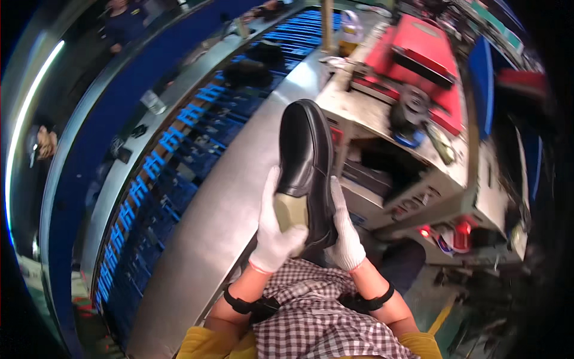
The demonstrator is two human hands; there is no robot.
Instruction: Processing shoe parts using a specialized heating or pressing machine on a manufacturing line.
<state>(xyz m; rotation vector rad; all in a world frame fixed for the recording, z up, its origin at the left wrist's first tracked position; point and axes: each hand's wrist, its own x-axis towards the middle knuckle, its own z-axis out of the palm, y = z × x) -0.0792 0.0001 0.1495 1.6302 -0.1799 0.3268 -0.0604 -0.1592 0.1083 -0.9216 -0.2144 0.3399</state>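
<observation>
A black leather shoe (297, 149) is held up in front of my body, toe pointing away from me. A pale olive-coloured piece (291, 210) shows in its opening. My gloved left hand (276, 230) is closed on the left side near the heel, its thumb lying over the olive piece. On the other side, my gloved right hand (345, 233) grips the black right flank with its fingers along it. Whether the black part on the right is the same shoe's side or a second shoe, I cannot tell. Both gloves are white knit.
At my left runs a smooth metal ledge (209, 221) beside a conveyor with blue bars (152, 167). On the right stands a pale workbench (448, 170) carrying a red case (427, 51), a roll of dark tape (412, 107) and a bottle (351, 33). People are at the far left.
</observation>
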